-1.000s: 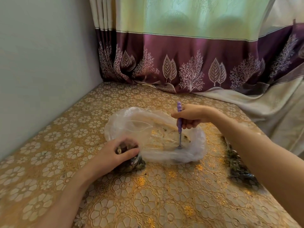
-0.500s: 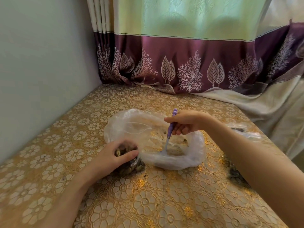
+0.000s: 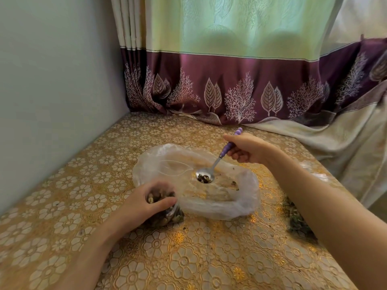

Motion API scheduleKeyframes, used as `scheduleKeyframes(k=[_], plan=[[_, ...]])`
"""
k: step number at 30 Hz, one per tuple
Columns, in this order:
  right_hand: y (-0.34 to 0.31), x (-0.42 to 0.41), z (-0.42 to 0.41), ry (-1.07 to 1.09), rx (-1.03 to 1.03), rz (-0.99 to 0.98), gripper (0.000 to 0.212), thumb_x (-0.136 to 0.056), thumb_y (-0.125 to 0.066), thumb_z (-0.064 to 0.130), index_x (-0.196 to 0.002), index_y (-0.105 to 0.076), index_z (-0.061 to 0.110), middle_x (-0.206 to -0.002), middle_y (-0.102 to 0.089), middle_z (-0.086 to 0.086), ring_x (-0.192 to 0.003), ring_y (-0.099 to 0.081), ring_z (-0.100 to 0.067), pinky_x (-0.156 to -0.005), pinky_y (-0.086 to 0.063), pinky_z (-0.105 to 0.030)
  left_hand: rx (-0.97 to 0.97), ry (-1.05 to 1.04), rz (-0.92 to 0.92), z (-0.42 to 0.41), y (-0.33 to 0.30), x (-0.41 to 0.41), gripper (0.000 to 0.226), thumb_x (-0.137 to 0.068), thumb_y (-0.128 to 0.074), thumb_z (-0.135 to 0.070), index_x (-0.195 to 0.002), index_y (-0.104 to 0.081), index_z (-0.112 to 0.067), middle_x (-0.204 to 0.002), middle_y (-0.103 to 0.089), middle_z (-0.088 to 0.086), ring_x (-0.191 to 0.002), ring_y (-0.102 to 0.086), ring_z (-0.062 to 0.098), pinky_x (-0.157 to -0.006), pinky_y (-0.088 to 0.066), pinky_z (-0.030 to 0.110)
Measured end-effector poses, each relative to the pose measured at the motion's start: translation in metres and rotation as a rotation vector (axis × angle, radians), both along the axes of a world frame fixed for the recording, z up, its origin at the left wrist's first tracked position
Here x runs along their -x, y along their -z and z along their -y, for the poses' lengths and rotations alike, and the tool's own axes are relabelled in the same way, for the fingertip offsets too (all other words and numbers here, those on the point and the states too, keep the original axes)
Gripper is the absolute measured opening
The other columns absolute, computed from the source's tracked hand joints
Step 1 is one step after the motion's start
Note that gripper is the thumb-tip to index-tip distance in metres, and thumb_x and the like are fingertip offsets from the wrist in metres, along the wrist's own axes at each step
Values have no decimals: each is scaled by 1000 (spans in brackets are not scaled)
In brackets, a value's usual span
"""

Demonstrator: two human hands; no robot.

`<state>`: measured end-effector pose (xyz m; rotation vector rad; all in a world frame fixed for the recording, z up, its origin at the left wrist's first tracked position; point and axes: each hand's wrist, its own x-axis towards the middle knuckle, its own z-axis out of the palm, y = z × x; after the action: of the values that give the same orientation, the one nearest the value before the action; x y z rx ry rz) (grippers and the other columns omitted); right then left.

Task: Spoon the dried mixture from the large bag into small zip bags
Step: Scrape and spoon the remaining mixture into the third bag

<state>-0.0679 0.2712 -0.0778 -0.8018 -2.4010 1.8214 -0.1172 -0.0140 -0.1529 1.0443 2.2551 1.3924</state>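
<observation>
Right grip (image 3: 244,147) holds purple-handled spoon (image 3: 211,171), bowl carrying dark dried mixture (image 3: 203,178); left grip (image 3: 146,203) clasps small zip bag (image 3: 165,215).

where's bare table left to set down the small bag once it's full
Bare cloth runs along the wall left of the left hand, behind the large bag up to the curtain, and along the near edge between the forearms. Crowded: around the small bag and the filled bags at right.

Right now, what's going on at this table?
A person is portioning dried mixture. The right hand holds a purple-handled spoon, loaded, above the nearly empty large bag. The left hand grips a partly filled small zip bag on the table, beside the large bag.
</observation>
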Motion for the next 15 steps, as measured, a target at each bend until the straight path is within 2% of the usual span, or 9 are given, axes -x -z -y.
scheduleKeyframes(k=[3, 6, 8, 11, 15], plan=[[-14, 0, 5, 85, 32, -179, 53, -100, -43, 31, -59, -59, 1, -48, -54, -4, -29, -37, -6, -27, -21, -12, 11, 1, -4, 0, -1, 0, 44, -61, -64, -52, -102, -59, -39, -97, -59, -15, -84, -56, -3, -61, -40, 7], [-32, -1, 16, 112, 91, -281, 52, -99, -44, 31, -60, -59, 2, -39, -49, 1, -27, -33, -4, -27, -20, -12, -20, -1, 7, 0, -2, -2, 43, -59, -65, -50, -101, -56, -42, -93, -58, -20, -78, -53, -20, -59, -39, 0], [-42, -2, 25, 100, 121, -335, 51, -99, -45, 30, -59, -59, 2, -41, -52, 1, -28, -33, -4, -26, -21, -12, -24, -15, 15, 0, -3, -3, 43, -59, -66, -50, -100, -55, -44, -93, -57, -23, -77, -51, -23, -60, -39, 1], [-50, -3, 41, 67, 47, -414, 56, -98, -48, 30, -51, -63, 5, -50, -59, -5, -30, -37, -5, -26, -22, -13, -25, -16, 17, 0, -3, -3, 43, -58, -66, -51, -99, -53, -46, -93, -56, -24, -78, -51, -22, -61, -38, 2], [-54, -6, 64, -45, -112, -508, 53, -96, -51, 35, -55, -67, 5, -53, -63, -9, -37, -47, -10, -32, -33, -16, -27, -18, 23, -1, -4, -3, 42, -58, -66, -50, -97, -50, -47, -93, -55, -23, -76, -52, -20, -58, -37, -1]])
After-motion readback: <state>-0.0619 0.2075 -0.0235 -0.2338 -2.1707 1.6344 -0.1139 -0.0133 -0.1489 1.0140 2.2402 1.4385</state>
